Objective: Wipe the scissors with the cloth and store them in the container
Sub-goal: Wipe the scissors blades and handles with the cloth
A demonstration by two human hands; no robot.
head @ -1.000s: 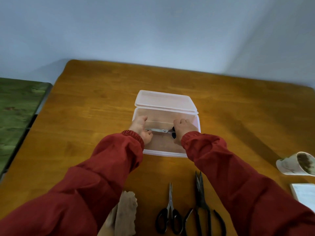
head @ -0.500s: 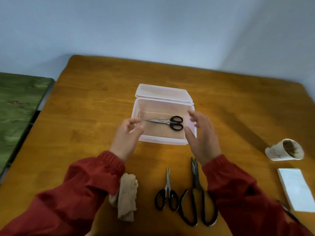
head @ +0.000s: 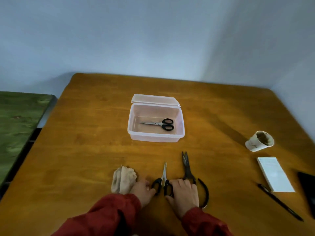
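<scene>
**Two pairs under one hand: a snag risk at pickup**

Nearest, the left hand (head: 142, 191) sits between the cloth (head: 123, 180) and the small scissors (head: 164, 173), touching their left loop. The right hand (head: 185, 193) lies over their right loop and the handles of the large dark scissors (head: 186, 167) just beside. Both hands' fingers are bent down, but I cannot tell from behind the knuckles whether either has closed on anything. A lift from here could drag both pairs together, or swing the blades open toward the left hand. Farther off, a black-handled pair (head: 160, 124) lies flat in the open container (head: 156, 137); a careless drop could land on it.
</scene>
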